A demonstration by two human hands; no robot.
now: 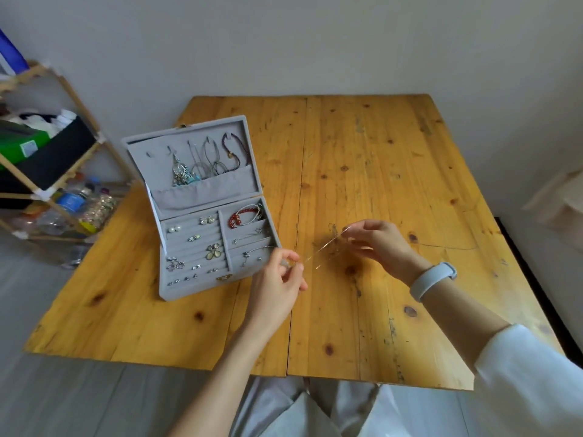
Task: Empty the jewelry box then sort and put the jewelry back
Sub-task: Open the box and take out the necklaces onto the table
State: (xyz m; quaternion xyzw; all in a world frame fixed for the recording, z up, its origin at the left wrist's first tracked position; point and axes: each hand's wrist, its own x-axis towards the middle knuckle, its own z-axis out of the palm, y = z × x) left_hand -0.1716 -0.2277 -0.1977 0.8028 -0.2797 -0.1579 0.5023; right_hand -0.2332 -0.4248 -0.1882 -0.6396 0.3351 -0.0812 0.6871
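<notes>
Centrally, the wooden counter (pixel 362 171) carries the open grey jewelry box (pixel 202 216) at its left. Beside the box, left hand (pixel 277 285) and right hand (pixel 378 244) each pinch one end of a thin chain (pixel 321 250), stretched above the counter.

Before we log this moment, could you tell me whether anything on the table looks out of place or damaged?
Nothing looks spilled or broken. The jewelry box sits open with pieces in its slots, and both hands, left hand and right hand, hold a thin chain stretched above the table. Only the table's scuffed wood stands out.
</notes>
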